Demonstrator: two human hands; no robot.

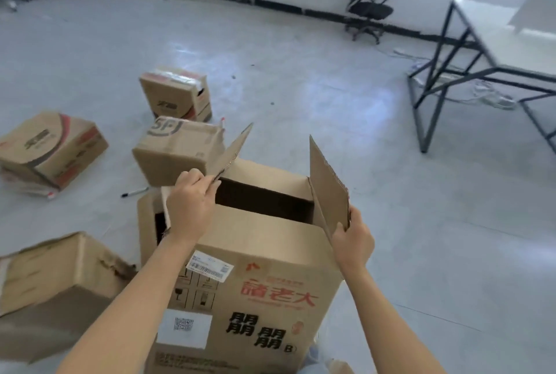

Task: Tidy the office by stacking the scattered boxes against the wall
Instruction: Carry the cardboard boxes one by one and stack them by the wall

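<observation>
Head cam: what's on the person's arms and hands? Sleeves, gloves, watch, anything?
Nothing worn that shows. The left hand and right hand have no gloves and no rings visible. The left forearm and right forearm are uncovered to the frame edge: no sleeves, watch or wristband in view.

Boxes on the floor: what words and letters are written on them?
"SF": on the small box.
"諸老大": red, on the big open box.
"B" in a circle: same box.
Large black characters, barcode label, QR sticker on it: not readable for sure.
Print on the far box and the left box: blurred.
</observation>
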